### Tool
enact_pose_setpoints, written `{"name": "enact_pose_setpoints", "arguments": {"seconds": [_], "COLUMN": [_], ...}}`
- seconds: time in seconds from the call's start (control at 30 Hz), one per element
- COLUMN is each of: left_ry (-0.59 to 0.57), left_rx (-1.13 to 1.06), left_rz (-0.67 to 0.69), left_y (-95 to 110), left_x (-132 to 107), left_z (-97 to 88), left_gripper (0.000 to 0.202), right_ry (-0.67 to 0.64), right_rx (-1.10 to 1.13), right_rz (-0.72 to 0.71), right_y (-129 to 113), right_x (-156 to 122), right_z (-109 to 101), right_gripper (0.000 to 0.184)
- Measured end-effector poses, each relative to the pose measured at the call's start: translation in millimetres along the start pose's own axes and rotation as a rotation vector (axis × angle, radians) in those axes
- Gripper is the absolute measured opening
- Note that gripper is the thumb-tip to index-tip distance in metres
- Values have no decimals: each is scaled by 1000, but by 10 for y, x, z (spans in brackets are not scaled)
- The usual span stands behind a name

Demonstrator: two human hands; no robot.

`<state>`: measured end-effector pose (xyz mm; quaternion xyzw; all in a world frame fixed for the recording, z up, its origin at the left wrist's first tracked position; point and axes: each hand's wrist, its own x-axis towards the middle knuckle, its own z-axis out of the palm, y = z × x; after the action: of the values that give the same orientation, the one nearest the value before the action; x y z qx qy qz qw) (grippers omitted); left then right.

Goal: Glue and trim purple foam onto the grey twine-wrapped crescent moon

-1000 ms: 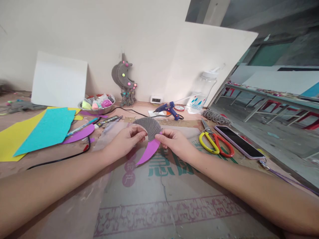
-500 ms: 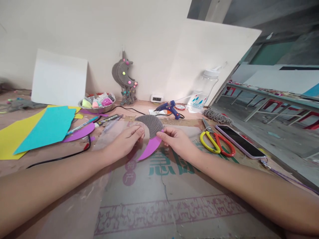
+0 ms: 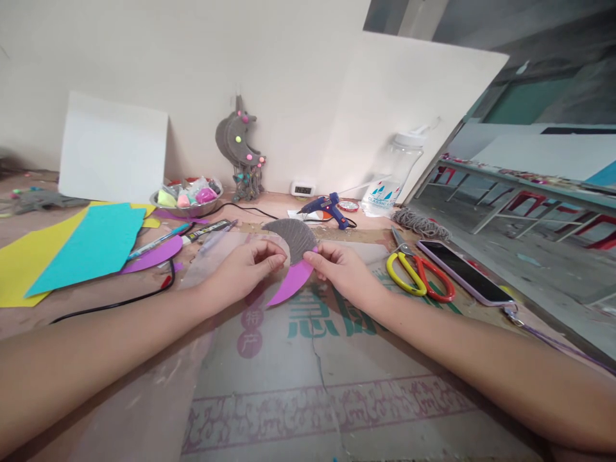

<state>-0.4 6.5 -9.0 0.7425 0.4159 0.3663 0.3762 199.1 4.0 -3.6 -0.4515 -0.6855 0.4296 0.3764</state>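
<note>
A crescent [image 3: 294, 282] of purple card stands at the middle of the work area, its upper half wrapped in close turns of grey yarn [image 3: 296, 239]. My right hand [image 3: 339, 266] pinches its outer edge, where the yarn wrapping meets the bare purple part. At the inner curve, my left hand [image 3: 250, 269] has thumb and forefinger pressed together beside the wrapping. Whatever lies between those left fingertips is too fine to make out. Below both hands lies a printed cardboard sheet [image 3: 269, 378] under clear plastic.
Scissors [image 3: 418, 276], a phone [image 3: 464, 273] and a grey yarn bundle [image 3: 421, 223] lie to the right. Behind are a blue glue gun [image 3: 327, 208], a bottle [image 3: 392, 173] and a decorated grey moon [image 3: 235, 144]. Coloured sheets [image 3: 91, 250] and a bowl [image 3: 209, 208] sit left.
My left hand has shifted slightly right and its thumb now points toward the crescent's inner edge. The right hand keeps its pinch on the crescent, which has barely moved.
</note>
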Motion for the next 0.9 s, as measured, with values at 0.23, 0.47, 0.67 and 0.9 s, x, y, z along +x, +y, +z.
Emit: {"name": "enact_pose_setpoints", "arguments": {"seconds": [0.23,0.47,0.67,0.9], "left_ry": [-79,-89,-4,113], "left_rx": [139,144,101,-16], "left_rz": [89,95,-69,-172], "left_y": [56,104,100,167], "left_x": [-29,-33,-55,-43], "left_z": [14,-3,-3,0], "left_gripper": [30,33,42,33], "right_ry": [-4,-21,-70,-28], "right_rx": [-52,-37,18,-203], "right_rz": [2,-14,-21,-91], "right_y": [-19,-2,4,16], "right_x": [-9,-1,-8,3], "right_z": [14,3,5,-32], "right_gripper": [29,28,30,37]}}
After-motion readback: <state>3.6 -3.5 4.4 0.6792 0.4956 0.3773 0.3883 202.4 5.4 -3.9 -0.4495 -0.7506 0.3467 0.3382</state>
